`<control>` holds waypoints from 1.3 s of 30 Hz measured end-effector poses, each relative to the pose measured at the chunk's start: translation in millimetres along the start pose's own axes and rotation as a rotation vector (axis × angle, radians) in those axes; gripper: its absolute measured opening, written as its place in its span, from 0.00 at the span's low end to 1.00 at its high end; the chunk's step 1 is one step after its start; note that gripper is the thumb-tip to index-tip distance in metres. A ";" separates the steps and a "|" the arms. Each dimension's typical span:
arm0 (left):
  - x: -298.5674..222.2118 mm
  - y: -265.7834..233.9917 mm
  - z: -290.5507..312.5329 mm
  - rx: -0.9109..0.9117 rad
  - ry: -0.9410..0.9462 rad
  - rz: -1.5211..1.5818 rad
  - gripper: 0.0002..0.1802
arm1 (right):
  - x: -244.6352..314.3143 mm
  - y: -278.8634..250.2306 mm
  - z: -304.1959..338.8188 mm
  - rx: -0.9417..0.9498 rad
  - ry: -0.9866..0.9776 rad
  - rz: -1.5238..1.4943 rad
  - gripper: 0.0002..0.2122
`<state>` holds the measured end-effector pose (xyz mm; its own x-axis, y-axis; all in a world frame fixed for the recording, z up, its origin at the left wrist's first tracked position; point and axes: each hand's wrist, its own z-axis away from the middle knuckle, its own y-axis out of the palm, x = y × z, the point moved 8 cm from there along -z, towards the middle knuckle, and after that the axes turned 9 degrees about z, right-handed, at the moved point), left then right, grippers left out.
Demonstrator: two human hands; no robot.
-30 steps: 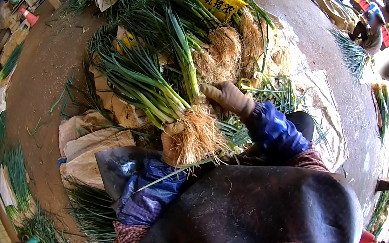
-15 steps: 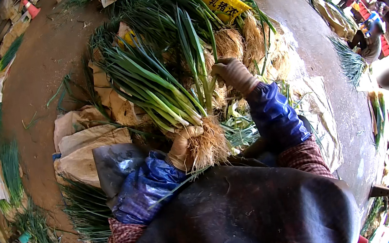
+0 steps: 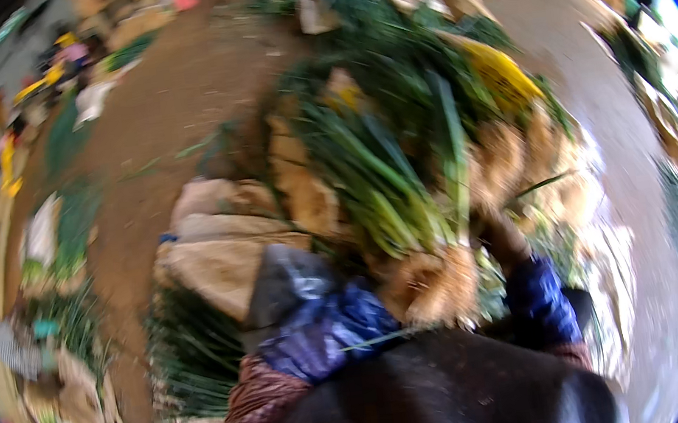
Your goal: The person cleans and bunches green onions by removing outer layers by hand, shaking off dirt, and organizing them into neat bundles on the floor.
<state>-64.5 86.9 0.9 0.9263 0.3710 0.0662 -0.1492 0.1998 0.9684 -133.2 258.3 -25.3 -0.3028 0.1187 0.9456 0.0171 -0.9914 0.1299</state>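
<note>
A bunch of green onions leans over my lap, leaves pointing away and pale stems toward me. My gloved left hand is closed round its lower end, beside the tangled tan roots. At the right edge of the bunch stands a thicker stalk, its base close to the roots. My gloved right hand is low, just right of that stalk's base; motion blurs its fingers, so its hold cannot be made out. Both forearms wear blue sleeve covers.
Beyond the bunch lies a big pile of green onions with bushy roots and a yellow sack. Tan sacks and more onions are at left. A dark apron covers my lap. Someone is at far left.
The whole view has swung, shifting the scene rightward and down. My right hand has dropped from partway up a stalk to beside the roots. My left hand still grips the bunch.
</note>
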 end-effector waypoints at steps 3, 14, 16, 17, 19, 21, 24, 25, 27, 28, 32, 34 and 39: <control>-5.6 4.2 -4.9 0.077 0.097 -0.077 0.16 | 14.2 28.3 3.7 0.018 -0.631 0.812 0.09; -15.7 -24.1 -22.4 0.181 0.433 -0.260 0.19 | 17.3 11.0 5.8 -0.322 -0.370 0.212 0.14; -3.7 -16.8 -25.1 0.216 0.376 -0.187 0.19 | 35.4 35.8 11.5 -0.121 -0.161 -0.180 0.15; 5.1 -17.1 -29.3 0.207 0.293 -0.020 0.19 | 30.5 27.4 5.7 -0.035 -0.145 -0.165 0.16; 20.5 15.5 -7.1 0.380 -0.087 0.100 0.15 | 15.9 26.6 2.3 -0.143 -0.012 -0.237 0.13; 19.1 26.5 4.1 0.437 -0.130 0.176 0.14 | 7.4 21.2 3.5 -0.110 0.061 -0.150 0.08; -9.1 -3.4 2.8 0.058 0.157 -0.039 0.18 | 10.9 10.4 13.3 -0.296 -0.021 0.004 0.08; -18.5 -12.4 -2.2 0.074 0.247 -0.042 0.21 | 12.8 18.8 20.0 -0.230 -0.044 -0.014 0.07; -25.6 -36.0 -14.0 0.070 0.311 -0.045 0.27 | -8.9 5.7 29.0 -0.135 -0.093 0.101 0.09; -26.0 -35.5 -16.0 0.050 0.301 -0.047 0.29 | -9.2 11.4 37.6 -0.043 -0.054 0.237 0.09; -4.2 -25.4 -17.0 0.119 0.063 0.128 0.29 | -12.6 24.9 55.4 0.185 -0.322 0.632 0.07; -7.9 -34.2 -17.0 0.107 0.120 0.067 0.28 | -5.0 43.7 62.8 0.264 -0.674 1.081 0.07; -11.7 -0.9 -2.0 0.248 0.174 0.065 0.25 | -96.9 17.4 95.1 0.595 -0.245 1.531 0.20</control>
<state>-75.9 84.2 -1.2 0.8413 0.5294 0.1088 -0.0977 -0.0491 0.9940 -12.9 234.8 -86.3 0.4824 -0.8194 0.3098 0.4928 -0.0385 -0.8693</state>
